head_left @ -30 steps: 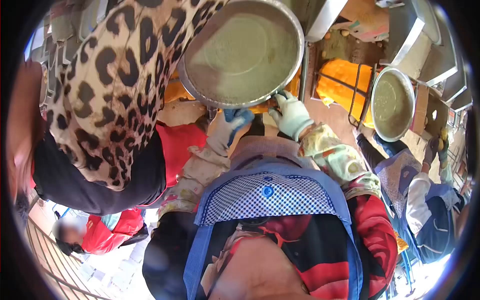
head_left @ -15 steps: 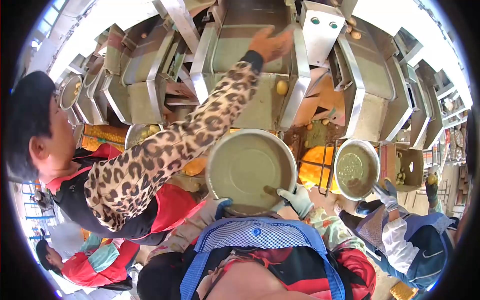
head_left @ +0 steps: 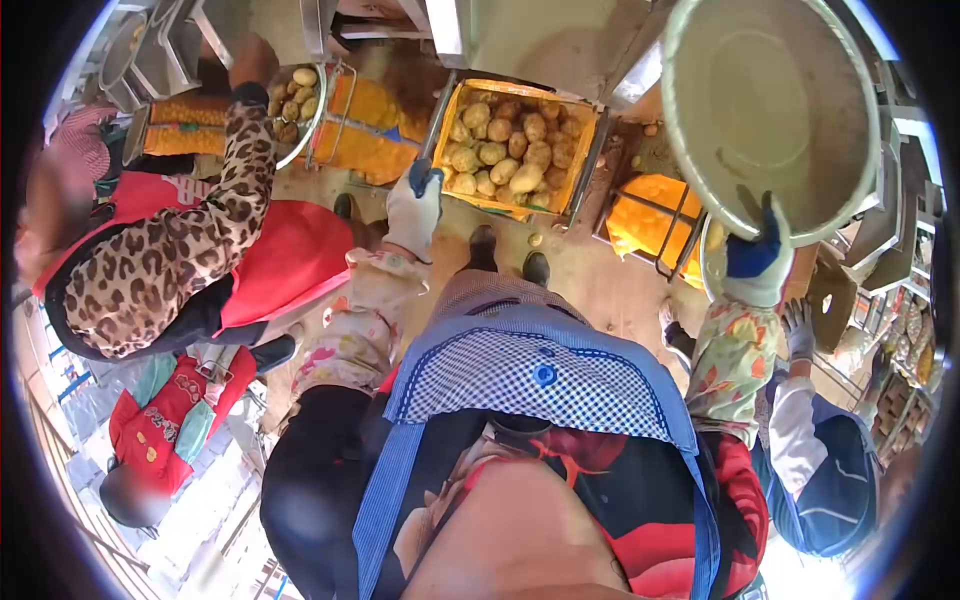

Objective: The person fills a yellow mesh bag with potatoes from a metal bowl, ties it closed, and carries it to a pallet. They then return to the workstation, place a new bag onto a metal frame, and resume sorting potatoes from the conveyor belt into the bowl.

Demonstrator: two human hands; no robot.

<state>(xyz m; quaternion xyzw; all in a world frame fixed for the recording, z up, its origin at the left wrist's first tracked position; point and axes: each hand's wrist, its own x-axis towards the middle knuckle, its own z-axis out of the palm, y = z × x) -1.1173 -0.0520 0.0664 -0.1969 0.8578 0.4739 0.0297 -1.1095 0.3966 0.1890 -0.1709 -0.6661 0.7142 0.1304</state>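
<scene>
I found the basin (head_left: 765, 90) at my right hand (head_left: 757, 262) to be metal, dull inside and shinier at the rim; the glove (head_left: 408, 222) on my left hand (head_left: 418, 198) looked like matt white cloth, its fingers coated blue; my apron (head_left: 535, 390) was matt checked cloth; the orange bag (head_left: 645, 215) appeared to be creased plastic weave; the potatoes (head_left: 515, 145) had rough-looking skins; the frame bar (head_left: 592, 165) was dark metal.

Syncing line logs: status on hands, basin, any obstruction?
Right hand gripping large basin by rim, out right. Left hand at bag frame's left rail. Nothing seen blocking potatoes in orange bag.
</scene>
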